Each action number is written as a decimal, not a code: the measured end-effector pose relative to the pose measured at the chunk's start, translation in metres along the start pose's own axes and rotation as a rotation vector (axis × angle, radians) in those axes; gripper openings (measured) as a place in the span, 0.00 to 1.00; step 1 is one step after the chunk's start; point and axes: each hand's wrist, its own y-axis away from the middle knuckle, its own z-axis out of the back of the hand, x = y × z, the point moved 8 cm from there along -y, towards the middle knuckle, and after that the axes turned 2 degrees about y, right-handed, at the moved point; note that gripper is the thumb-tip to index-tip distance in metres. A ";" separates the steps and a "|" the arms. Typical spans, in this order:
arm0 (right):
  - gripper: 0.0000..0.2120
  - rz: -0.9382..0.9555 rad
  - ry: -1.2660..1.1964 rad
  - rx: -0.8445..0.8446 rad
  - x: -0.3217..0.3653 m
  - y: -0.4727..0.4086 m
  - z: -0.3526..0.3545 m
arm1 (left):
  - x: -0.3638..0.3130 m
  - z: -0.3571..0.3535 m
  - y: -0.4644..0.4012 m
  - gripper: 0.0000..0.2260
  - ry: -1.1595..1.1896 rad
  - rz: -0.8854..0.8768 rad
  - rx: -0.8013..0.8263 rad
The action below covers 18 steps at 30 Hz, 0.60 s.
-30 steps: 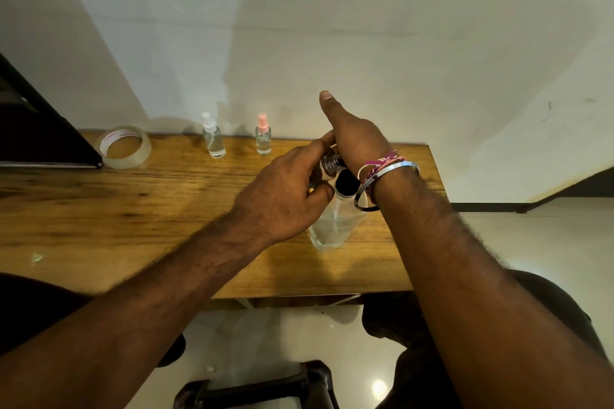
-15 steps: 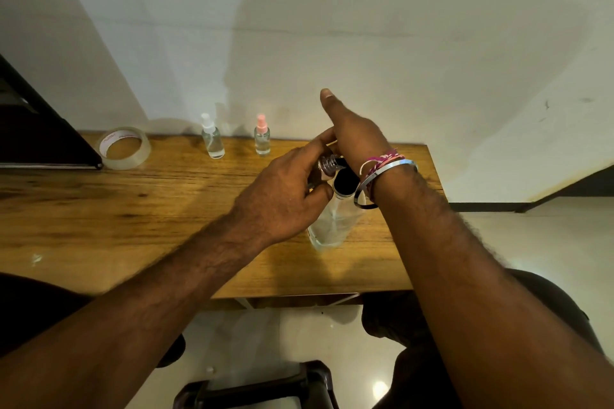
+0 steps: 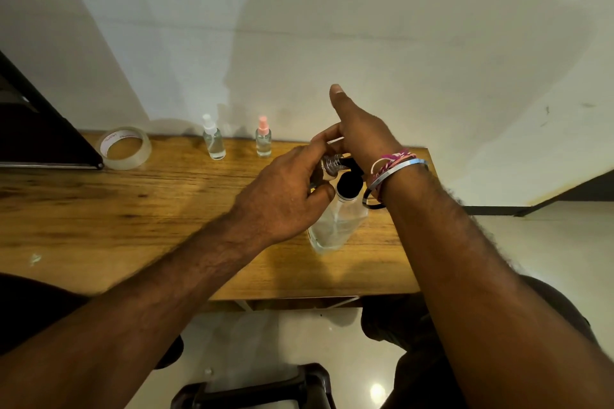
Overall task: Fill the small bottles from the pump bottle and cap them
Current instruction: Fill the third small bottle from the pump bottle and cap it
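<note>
A clear pump bottle (image 3: 335,226) with a black collar stands near the right end of the wooden table (image 3: 133,209). My right hand (image 3: 362,136) rests over its pump head, fingers curled down and thumb sticking up. My left hand (image 3: 285,199) grips a small bottle (image 3: 330,164) and holds its silvery threaded neck against the pump's spout. Most of that bottle is hidden by my fingers. Two more small bottles stand capped by the wall: one with a white sprayer (image 3: 214,143) and one with a pink sprayer (image 3: 263,143).
A roll of clear tape (image 3: 124,148) lies at the back left beside a dark slanted panel (image 3: 40,136). The table's right edge runs just past the pump bottle. Below the front edge are a pale floor and a dark seat (image 3: 252,388).
Both hands stay where they were at the pump head; my right thumb has drifted very slightly upward.
</note>
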 end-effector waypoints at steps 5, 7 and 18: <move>0.35 0.017 0.020 -0.057 0.000 0.001 0.000 | 0.002 0.001 -0.001 0.27 0.000 -0.014 -0.006; 0.36 0.029 0.059 -0.067 0.000 0.001 0.001 | 0.001 0.000 -0.001 0.27 0.006 -0.004 -0.002; 0.36 0.029 0.043 -0.067 -0.007 0.003 -0.001 | 0.000 -0.002 0.003 0.28 -0.022 -0.005 0.002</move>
